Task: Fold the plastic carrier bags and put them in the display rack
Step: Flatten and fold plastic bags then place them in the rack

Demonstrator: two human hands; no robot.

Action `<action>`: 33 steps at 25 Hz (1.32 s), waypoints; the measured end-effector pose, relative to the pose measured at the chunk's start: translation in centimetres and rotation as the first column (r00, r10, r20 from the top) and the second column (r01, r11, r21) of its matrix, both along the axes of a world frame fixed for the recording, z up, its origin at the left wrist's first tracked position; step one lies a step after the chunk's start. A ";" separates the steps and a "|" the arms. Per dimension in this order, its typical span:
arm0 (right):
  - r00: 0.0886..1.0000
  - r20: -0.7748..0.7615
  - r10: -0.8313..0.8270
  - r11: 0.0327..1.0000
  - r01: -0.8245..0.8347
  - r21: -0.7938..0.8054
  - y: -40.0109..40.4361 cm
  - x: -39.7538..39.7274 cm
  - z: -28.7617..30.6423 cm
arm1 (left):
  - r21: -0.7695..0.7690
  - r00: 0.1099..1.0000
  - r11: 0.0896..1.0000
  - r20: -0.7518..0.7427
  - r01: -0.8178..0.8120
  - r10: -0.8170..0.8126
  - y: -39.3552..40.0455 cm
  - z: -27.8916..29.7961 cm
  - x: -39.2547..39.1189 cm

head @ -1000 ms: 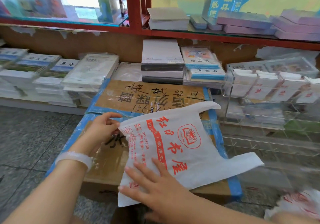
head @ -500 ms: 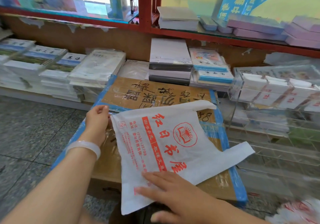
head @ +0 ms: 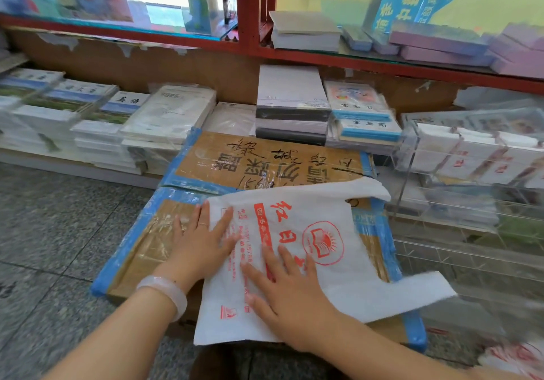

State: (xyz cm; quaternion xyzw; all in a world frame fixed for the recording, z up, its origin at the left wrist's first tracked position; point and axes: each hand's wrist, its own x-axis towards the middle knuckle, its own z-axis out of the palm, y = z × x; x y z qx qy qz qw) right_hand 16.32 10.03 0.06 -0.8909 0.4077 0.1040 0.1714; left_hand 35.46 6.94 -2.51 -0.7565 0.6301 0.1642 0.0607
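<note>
Pressing flat with fingers spread, the right hand [head: 290, 297] and left hand [head: 203, 242] lie palm-down on the white carrier bag [head: 318, 262], gripping nothing. The bag lies on a taped cardboard box [head: 138, 250]. Right of it stands the clear display rack [head: 471, 173]; stacked books [head: 291, 105] lie beyond.

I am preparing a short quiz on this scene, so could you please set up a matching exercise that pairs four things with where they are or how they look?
Things:
1. carrier bag
2. left hand
3. bracelet
4. display rack

Descriptions:
A. clear, at the right, holding white packets
B. flat on the bag's left edge, fingers spread
C. white with red print, spread on the taped cardboard box
D. pale, around the left wrist

Pairs: 1-C, 2-B, 3-D, 4-A
</note>
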 end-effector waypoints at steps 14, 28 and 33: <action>0.940 0.144 -0.309 0.943 0.323 -0.084 -15.9 -15.3 1.4 | -0.102 0.996 0.993 0.067 0.060 -0.054 -1.1 -0.9 1.6; -0.097 0.333 -0.938 0.245 0.495 0.834 -18.6 -15.3 1.2 | 0.083 0.998 0.997 0.059 -0.004 0.000 -2.2 -0.1 2.8; 0.018 0.389 -0.921 0.389 0.095 0.916 -18.1 -17.2 2.5 | 0.092 0.999 0.995 0.045 -0.028 0.024 -2.3 -0.3 2.8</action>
